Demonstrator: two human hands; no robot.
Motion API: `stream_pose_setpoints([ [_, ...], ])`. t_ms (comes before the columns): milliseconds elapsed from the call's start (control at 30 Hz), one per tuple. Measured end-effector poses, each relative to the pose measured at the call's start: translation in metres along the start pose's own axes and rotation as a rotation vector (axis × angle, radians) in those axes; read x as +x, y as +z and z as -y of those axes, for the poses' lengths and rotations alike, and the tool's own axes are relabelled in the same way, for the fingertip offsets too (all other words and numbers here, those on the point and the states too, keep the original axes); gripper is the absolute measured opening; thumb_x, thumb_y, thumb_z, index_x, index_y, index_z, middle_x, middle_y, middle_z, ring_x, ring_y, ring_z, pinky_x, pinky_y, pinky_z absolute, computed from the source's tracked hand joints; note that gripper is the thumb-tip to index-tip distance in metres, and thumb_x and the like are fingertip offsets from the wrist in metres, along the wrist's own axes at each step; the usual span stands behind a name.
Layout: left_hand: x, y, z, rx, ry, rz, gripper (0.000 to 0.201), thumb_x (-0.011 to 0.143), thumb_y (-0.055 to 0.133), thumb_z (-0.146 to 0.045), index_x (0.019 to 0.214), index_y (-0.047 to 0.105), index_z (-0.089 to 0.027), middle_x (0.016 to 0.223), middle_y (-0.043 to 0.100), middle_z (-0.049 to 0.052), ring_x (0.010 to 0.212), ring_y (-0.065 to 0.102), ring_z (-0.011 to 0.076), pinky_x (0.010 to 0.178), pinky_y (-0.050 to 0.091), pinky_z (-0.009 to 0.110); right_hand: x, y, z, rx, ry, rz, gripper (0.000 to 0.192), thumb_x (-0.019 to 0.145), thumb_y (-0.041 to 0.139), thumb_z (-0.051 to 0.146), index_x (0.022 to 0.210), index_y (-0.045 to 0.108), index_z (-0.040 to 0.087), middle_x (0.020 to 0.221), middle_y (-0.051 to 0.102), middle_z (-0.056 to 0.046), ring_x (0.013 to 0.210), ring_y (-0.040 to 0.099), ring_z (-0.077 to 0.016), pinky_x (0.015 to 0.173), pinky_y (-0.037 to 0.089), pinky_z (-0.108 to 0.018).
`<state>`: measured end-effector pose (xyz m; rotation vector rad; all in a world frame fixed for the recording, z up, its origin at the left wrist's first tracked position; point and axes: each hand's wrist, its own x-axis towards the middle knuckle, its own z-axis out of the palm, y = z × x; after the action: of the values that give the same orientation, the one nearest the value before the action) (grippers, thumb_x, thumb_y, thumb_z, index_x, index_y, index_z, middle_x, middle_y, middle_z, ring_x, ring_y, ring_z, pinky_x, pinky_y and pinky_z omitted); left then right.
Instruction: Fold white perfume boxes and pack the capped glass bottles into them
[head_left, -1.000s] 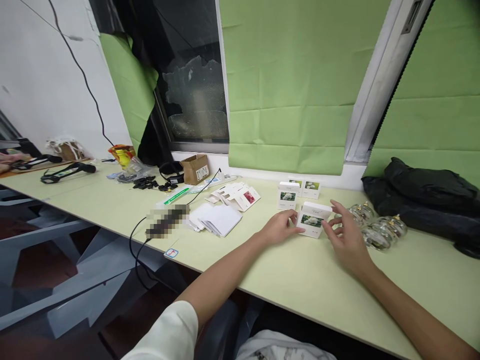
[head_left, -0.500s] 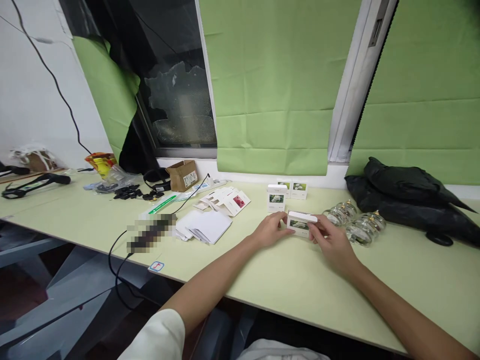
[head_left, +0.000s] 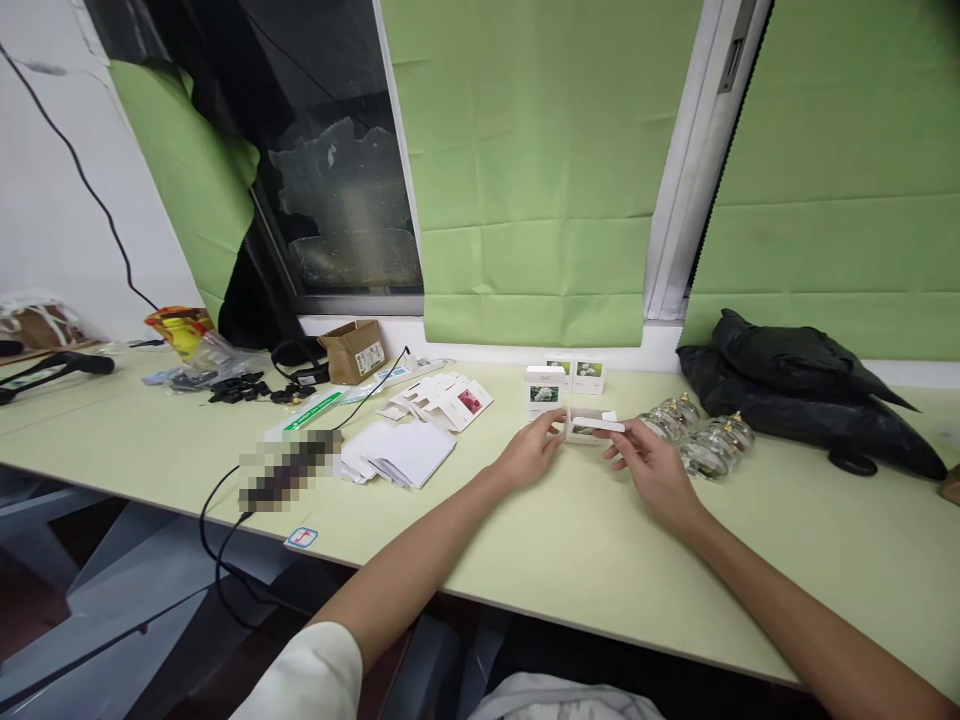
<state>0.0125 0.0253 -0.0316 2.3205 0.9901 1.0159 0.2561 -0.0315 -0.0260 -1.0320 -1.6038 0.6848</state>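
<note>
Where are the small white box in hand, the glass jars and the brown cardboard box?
small white box (head_left: 592,424), head view, on its open top flap.
glass jars (head_left: 705,440), head view, on the middle of the cluster.
brown cardboard box (head_left: 352,352), head view, on its front face.

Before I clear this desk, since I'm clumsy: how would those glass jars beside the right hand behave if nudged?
The glass jars look rounded, so they might roll or knock each other, being clustered tight. Clear glass probably chips easily, feels heavy and is slippery.

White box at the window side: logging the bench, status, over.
Left hand and right hand both grip the small white box. Glass jars close on its right. Nothing blocking.
</note>
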Motion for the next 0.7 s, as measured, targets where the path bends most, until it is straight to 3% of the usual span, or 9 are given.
stream_pose_setpoints([
  [200, -0.001, -0.003, 0.006, 0.053, 0.041, -0.058, 0.047, 0.105, 0.049, -0.028, 0.151, 0.043, -0.031, 0.15, 0.054, 0.01, 0.121, 0.062, 0.0247, 0.104, 0.055, 0.045, 0.005, -0.003, -0.009, 0.002, 0.033, 0.013, 0.041, 0.1, 0.057, 0.062, 0.122, 0.067, 0.028, 0.102, 0.074, -0.007, 0.092, 0.072, -0.0231, 0.068, 0.066, -0.034],
  [400, -0.001, -0.005, 0.006, 0.051, 0.029, -0.054, 0.04, 0.106, 0.049, -0.029, 0.145, 0.047, -0.029, 0.141, 0.061, 0.009, 0.116, 0.063, 0.0231, 0.103, 0.055, 0.045, 0.008, -0.003, -0.012, 0.057, 0.052, 0.016, 0.042, 0.099, 0.058, 0.063, 0.122, 0.067, 0.029, 0.129, 0.072, -0.009, 0.086, 0.07, -0.0198, 0.062, 0.065, -0.032],
  [567, 0.0, -0.005, -0.002, 0.018, -0.017, -0.04, 0.026, 0.107, 0.048, -0.032, 0.132, 0.054, -0.029, 0.134, 0.064, 0.006, 0.117, 0.064, 0.0223, 0.097, 0.056, 0.04, 0.009, -0.001, -0.009, 0.09, 0.045, 0.006, 0.046, 0.099, 0.057, 0.065, 0.128, 0.063, 0.03, 0.132, 0.072, -0.01, 0.083, 0.069, -0.019, 0.059, 0.063, -0.03],
  [700, 0.0, -0.003, -0.009, -0.012, -0.007, -0.032, 0.027, 0.107, 0.046, -0.031, 0.132, 0.055, -0.03, 0.135, 0.065, 0.006, 0.118, 0.064, 0.0219, 0.096, 0.056, 0.039, 0.01, -0.002, -0.007, 0.088, 0.044, 0.001, 0.047, 0.1, 0.055, 0.064, 0.131, 0.061, 0.03, 0.132, 0.072, -0.011, 0.082, 0.069, -0.019, 0.059, 0.062, -0.03],
])
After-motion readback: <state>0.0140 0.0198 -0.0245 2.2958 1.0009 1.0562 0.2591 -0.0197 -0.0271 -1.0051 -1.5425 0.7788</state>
